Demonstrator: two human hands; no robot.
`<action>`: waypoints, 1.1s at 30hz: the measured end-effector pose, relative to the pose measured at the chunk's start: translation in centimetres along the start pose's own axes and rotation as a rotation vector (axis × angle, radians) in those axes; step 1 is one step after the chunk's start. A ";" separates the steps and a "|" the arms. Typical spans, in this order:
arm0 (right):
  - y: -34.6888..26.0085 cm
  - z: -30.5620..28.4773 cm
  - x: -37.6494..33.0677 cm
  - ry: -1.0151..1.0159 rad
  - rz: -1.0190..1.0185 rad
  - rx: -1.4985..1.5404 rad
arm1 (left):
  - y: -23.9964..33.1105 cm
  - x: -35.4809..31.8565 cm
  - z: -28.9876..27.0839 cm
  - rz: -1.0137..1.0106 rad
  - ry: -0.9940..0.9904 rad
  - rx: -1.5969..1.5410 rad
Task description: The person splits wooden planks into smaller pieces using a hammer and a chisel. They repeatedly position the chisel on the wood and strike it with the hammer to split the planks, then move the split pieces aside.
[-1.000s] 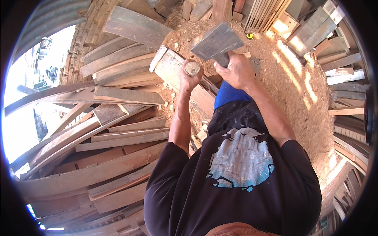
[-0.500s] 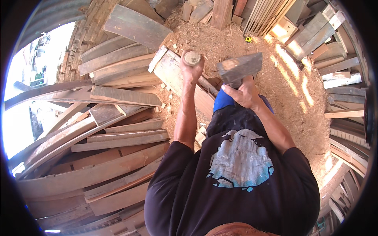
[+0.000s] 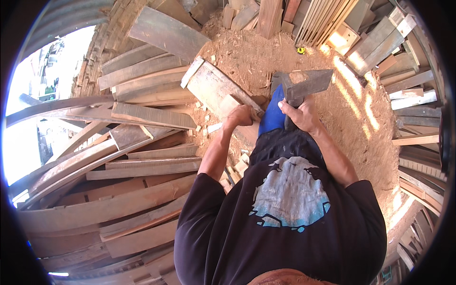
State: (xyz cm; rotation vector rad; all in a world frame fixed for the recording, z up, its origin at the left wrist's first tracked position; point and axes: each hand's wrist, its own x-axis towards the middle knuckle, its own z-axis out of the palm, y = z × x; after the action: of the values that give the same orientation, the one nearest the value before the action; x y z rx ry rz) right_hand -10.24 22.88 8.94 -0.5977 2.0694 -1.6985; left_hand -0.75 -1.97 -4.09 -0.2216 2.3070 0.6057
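My right hand (image 3: 303, 115) is wrapped round the handle of a hatchet (image 3: 311, 84), just below its head. The broad dark head points up and to the right above my right thigh, and the pale end of the handle shows in its top. To the left, my left hand (image 3: 241, 115) is closed on a piece of wood (image 3: 229, 103), whose pale end sticks out past the knuckles. That piece is tilted low over a thick, worn wooden plank (image 3: 206, 85). My fingers hide most of it, so I cannot tell whether it touches the plank.
Stacked boards (image 3: 152, 164) crowd my left side, and more timber (image 3: 415, 121) lines the right. Sawdust and chips cover the floor (image 3: 358, 137). A yellow tape measure (image 3: 300, 50) lies ahead, near upright slats (image 3: 323, 21). My legs in blue cloth (image 3: 271, 114) are beside the plank.
My left hand has come down and nearer, tipping the piece of wood from upright toward the plank. My right hand has shifted slightly right with the hatchet, whose head has turned.
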 end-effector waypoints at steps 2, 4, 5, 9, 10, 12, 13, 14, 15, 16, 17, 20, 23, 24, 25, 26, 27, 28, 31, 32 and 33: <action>0.2 -0.4 0.0 0.015 -0.012 0.035 | 1.9 -2.4 -4.2 -0.017 0.048 -0.128; 0.3 -0.4 -0.3 0.005 -0.011 0.090 | 0.2 -2.9 -4.8 -0.033 0.103 -0.389; 0.6 -0.6 -0.4 0.005 -0.002 0.126 | -0.7 -2.9 -4.7 -0.045 0.167 -0.459; 0.6 -0.9 -0.2 0.002 -0.002 0.242 | -1.5 -3.8 -3.5 -0.107 0.433 -0.230; 0.4 -1.2 -0.1 -0.043 0.038 0.289 | -2.1 -3.8 -2.0 -0.122 0.481 -0.137; 0.2 -2.0 0.4 -0.122 0.123 0.381 | -0.5 -4.2 -1.6 -0.333 0.170 -0.093; 0.1 -2.4 0.8 -0.173 0.110 0.426 | -0.3 -4.5 -0.8 -0.336 0.120 -0.067; 0.2 -2.8 1.3 -0.230 0.097 0.473 | -0.2 -4.8 0.3 -0.344 0.071 -0.045; 0.3 -3.1 2.0 -0.289 0.085 0.521 | 0.1 -4.9 1.5 -0.329 0.093 -0.039; -0.2 -3.5 2.8 -0.322 0.130 0.517 | 0.1 -4.7 2.6 -0.327 0.089 -0.043; -1.1 -4.1 3.9 -0.357 0.174 0.511 | 0.2 -4.3 3.4 -0.326 0.074 -0.052; -0.3 -4.8 7.2 -0.387 0.149 0.463 | 0.5 -3.2 4.6 -0.331 0.005 -0.062; 2.6 -5.6 11.7 -0.388 0.283 0.350 | 0.7 -2.8 4.9 -0.373 -0.057 -0.078; 3.7 -5.9 13.6 -0.372 0.351 0.255 | 0.7 -2.8 5.0 -0.393 -0.079 -0.085; 4.6 -6.5 15.4 -0.345 0.408 0.158 | 0.7 -2.6 4.8 -0.406 -0.098 -0.087; 5.5 -7.1 17.0 -0.318 0.464 0.059 | 0.7 -2.4 4.7 -0.422 -0.116 -0.085; 6.9 -8.0 18.2 -0.339 0.451 -0.031 | 0.7 -2.3 4.6 -0.438 -0.133 -0.084; 8.7 -9.2 19.1 -0.361 0.430 -0.125 | 0.8 -2.1 4.6 -0.456 -0.145 -0.092; 15.6 -13.9 19.0 -0.521 0.522 -0.532 | 0.9 -1.6 4.2 -0.509 -0.153 -0.090; 18.7 -15.4 17.3 -0.500 0.639 -0.584 | 0.9 -1.3 4.2 -0.526 -0.152 -0.092; 19.3 -16.7 15.5 -0.451 0.715 -0.583 | 0.8 -1.1 4.5 -0.548 -0.149 -0.099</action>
State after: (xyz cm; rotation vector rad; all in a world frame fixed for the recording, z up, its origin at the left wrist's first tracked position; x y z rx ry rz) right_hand -33.81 31.15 -7.40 -0.2907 2.0585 -0.5092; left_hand 2.51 0.89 -5.84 -0.7960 1.9517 0.4331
